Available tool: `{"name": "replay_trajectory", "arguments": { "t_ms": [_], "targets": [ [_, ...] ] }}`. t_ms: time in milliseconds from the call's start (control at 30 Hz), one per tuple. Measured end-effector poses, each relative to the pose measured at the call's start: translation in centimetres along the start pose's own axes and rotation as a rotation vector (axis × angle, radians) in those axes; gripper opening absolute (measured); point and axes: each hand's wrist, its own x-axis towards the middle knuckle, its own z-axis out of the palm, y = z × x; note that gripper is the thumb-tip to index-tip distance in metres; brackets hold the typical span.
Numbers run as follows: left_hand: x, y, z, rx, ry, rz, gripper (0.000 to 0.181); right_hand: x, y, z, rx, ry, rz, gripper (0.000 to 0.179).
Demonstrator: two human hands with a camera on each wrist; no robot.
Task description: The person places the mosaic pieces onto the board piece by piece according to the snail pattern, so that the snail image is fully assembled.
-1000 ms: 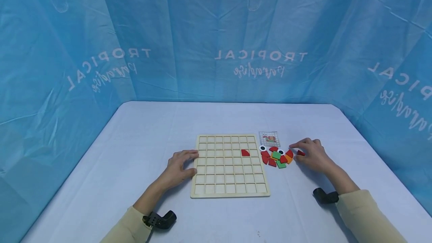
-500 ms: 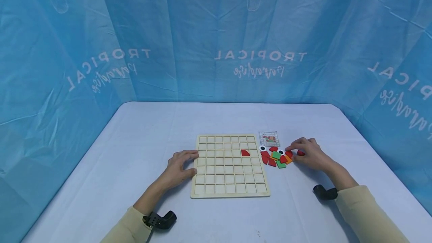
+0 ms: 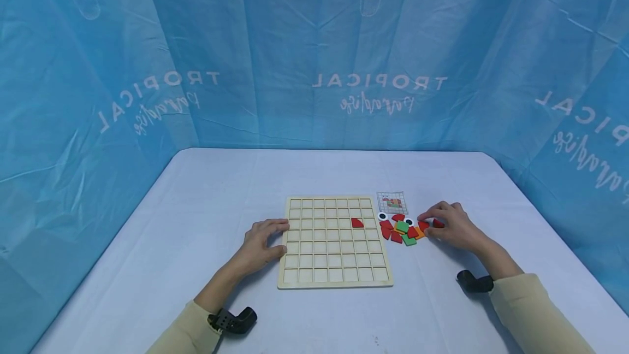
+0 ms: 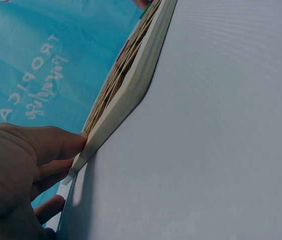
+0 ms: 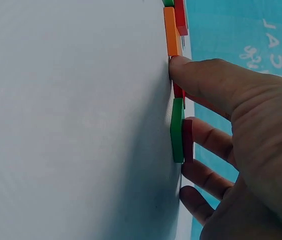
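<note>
A pale wooden grid board [image 3: 307, 260] lies on the white table, with one red quarter-circle tile [image 3: 357, 223] in a cell. My left hand [image 3: 257, 243] rests against the board's left edge, fingers loosely extended; its thumb touches the rim in the left wrist view. Right of the board is a loose pile of tiles. At its right side my right hand [image 3: 453, 226] pinches a red tile [image 3: 423, 226] between thumb and forefinger. Beneath that hand, the right wrist view shows a green tile [image 5: 177, 132] and a dark red tile [image 5: 188, 141] beside the other fingers.
A small printed pattern card [image 3: 392, 202] lies behind the pile. Among the loose tiles are white eye tiles [image 3: 383, 216], green tiles [image 3: 409, 240], an orange tile [image 3: 419, 233] and several red ones. Blue printed cloth [image 3: 314, 113] hangs behind and at both sides.
My right hand first shifted slightly left over the pile's edge, then a little back. Its thumb and forefinger have closed on the red tile, which has turned slightly. The left hand stays put.
</note>
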Motion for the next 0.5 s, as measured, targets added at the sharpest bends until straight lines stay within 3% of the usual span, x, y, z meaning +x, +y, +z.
{"name": "replay_trajectory", "arguments": {
  "t_ms": [500],
  "targets": [
    [0.0, 0.0, 0.1, -0.008, -0.001, -0.007, 0.048, -0.1, -1.0, -0.7, 0.049, 0.037, -0.020, 0.034]
  ]
}}
